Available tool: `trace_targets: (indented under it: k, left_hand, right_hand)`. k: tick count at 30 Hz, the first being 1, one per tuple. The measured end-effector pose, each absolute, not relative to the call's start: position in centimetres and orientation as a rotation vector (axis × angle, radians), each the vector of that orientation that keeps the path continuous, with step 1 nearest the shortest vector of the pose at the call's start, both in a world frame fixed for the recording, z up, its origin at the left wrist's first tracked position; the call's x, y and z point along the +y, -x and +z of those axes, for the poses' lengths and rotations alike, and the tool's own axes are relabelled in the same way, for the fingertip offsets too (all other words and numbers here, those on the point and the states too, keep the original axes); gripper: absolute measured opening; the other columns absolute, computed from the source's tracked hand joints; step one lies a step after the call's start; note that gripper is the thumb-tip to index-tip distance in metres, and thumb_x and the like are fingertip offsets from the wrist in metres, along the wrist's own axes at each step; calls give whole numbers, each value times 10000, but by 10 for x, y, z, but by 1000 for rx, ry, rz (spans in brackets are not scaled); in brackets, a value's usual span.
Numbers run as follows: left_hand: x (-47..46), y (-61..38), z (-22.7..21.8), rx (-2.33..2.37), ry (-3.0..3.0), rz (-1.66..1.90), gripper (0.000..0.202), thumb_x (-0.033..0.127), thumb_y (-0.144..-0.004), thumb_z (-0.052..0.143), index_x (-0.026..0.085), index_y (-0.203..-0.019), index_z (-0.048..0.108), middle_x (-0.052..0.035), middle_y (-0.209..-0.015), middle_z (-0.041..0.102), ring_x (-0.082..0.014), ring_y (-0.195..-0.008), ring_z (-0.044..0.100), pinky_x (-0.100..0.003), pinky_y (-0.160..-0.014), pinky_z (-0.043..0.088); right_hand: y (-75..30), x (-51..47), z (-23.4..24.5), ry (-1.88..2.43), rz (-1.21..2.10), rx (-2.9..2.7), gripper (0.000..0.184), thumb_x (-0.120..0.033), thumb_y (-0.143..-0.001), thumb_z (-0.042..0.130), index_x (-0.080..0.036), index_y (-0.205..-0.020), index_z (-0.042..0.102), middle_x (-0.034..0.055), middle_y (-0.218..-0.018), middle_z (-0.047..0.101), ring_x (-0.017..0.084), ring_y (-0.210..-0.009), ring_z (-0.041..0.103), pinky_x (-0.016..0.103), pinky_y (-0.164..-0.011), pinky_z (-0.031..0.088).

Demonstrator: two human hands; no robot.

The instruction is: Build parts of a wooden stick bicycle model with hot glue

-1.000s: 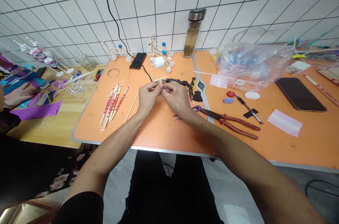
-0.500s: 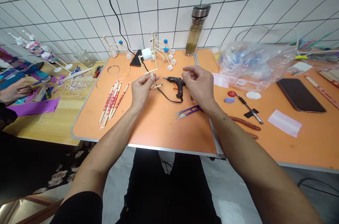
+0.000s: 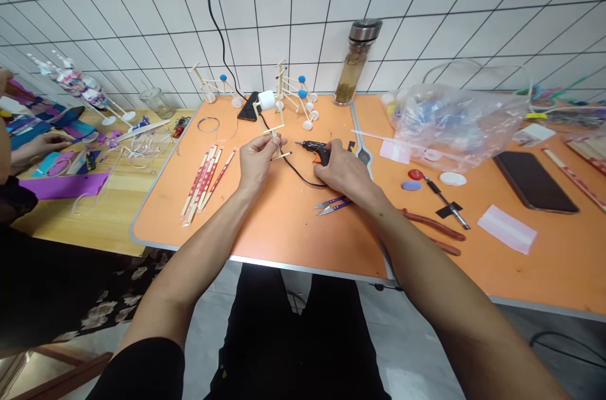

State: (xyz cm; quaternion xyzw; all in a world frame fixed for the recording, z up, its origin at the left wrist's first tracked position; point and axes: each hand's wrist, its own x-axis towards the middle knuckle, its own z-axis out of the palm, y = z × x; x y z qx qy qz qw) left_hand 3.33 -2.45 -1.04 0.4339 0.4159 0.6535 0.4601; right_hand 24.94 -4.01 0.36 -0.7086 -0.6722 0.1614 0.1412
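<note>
A white tiled wall (image 3: 312, 2) backs an orange table (image 3: 284, 236) and wood-grained table (image 3: 104, 229) above grey floor (image 3: 409, 343).

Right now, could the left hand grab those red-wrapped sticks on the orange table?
Probably yes: the red-wrapped sticks lie close beside the left hand, and nothing seems to block the way. But its fingers hold the stick frame, so it might need to put that down first.
</note>
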Motion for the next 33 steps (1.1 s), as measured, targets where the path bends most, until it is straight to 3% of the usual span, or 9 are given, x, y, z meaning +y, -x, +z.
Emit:
trace_targets:
  k: [6, 12, 16, 19, 23, 27, 33]
  left_hand:
    - [-27, -34, -7, 1045, -1066, 1596, 325, 465, -794, 1014, 196, -933, 897, -108, -966, 889, -276, -1056, 849, -451, -1106, 592]
    - [-28, -32, -6, 1057, -1081, 1598, 340, 487, -794, 1006, 205, -952, 901, -102, -949, 888, -285, -1085, 847, -464, -1130, 581]
    - [-27, -31, -7, 1032, -1089, 1611, 354, 509, -794, 1001, 209, -954, 903, -99, -965, 894, -287, -1094, 852, -461, -1142, 585]
    - [-27, -31, -7, 1024, -1106, 1617, 359, 525, -798, 997, 216, -955, 902, -94, -992, 900, -292, -1130, 847, -471, -1165, 583]
    - [-29, -30, -5, 1035, -1100, 1618, 350, 525, -821, 985, 220, -970, 897, -94, -988, 899, -288, -1147, 845, -470, -1159, 591]
    - [-29, -30, -3, 1047, -1086, 1615, 335, 502, -832, 986, 212, -971, 894, -100, -984, 897, -285, -1136, 845, -466, -1147, 594]
    - [-28, -30, -4, 1028, -1098, 1628, 367, 527, -814, 990, 209, -972, 894, -90, -988, 901, -273, -1096, 854, -461, -1142, 604]
  right_hand:
    - [-241, -38, 4, 2075, 457, -1922, 525, -285, -987, 618, -118, -1477, 529, 284, -1356, 770, 478, -1240, 750, 520, -952, 559]
    - [-245, -34, 0, 2112, 400, -1874, 479, -284, -993, 589, -130, -1442, 531, 275, -1291, 790, 474, -1206, 756, 530, -972, 555]
    - [-253, -32, 1, 2053, 384, -1754, 418, -267, -978, 594, -178, -1382, 530, 246, -1239, 794, 453, -1158, 758, 518, -967, 543]
    - [-258, -29, -1, 1923, 439, -1622, 356, -242, -958, 605, -224, -1303, 522, 158, -1118, 798, 384, -1090, 764, 471, -952, 547]
    - [-260, -24, -7, 1626, 739, -1329, 373, -247, -924, 637, -256, -1257, 470, 22, -987, 715, 255, -852, 766, 390, -834, 590]
    - [-263, -20, -8, 1283, 1060, -1017, 416, -286, -828, 741, -251, -1182, 525, -22, -987, 637, 149, -779, 720, 301, -768, 609]
    - [-270, -22, 2, 1007, 1471, -904, 437, -247, -574, 925, -207, -921, 662, -12, -831, 642, 114, -739, 657, 167, -481, 403]
